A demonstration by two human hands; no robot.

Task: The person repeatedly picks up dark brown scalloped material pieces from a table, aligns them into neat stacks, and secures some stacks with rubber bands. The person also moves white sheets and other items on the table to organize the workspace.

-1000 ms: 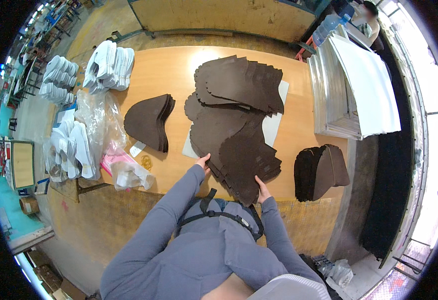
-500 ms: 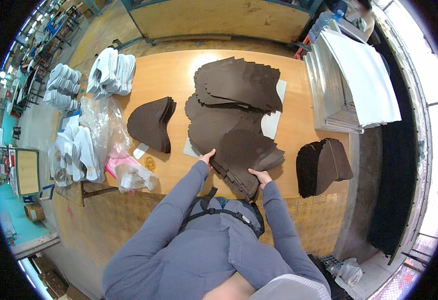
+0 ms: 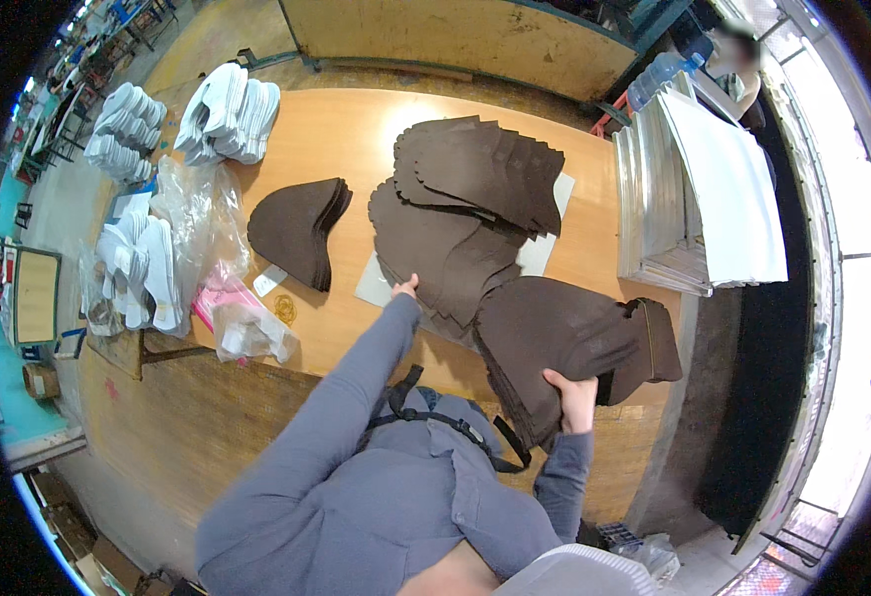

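R hand [image 3: 573,397] clamped on thick stack of brown cut pieces [image 3: 554,343], lifted over bench [image 3: 336,139] R edge; stack hides the pile behind it. L hand [image 3: 405,288] fingertips flat on spread brown sheets [image 3: 435,248], fingers together. Pink packet [image 3: 219,295] under clear plastic bags [image 3: 197,223], L side, contents unclear.

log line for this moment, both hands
left hand: touching spread brown pieces | right hand: gripping brown stack, lifted off table | nearby: dark stack
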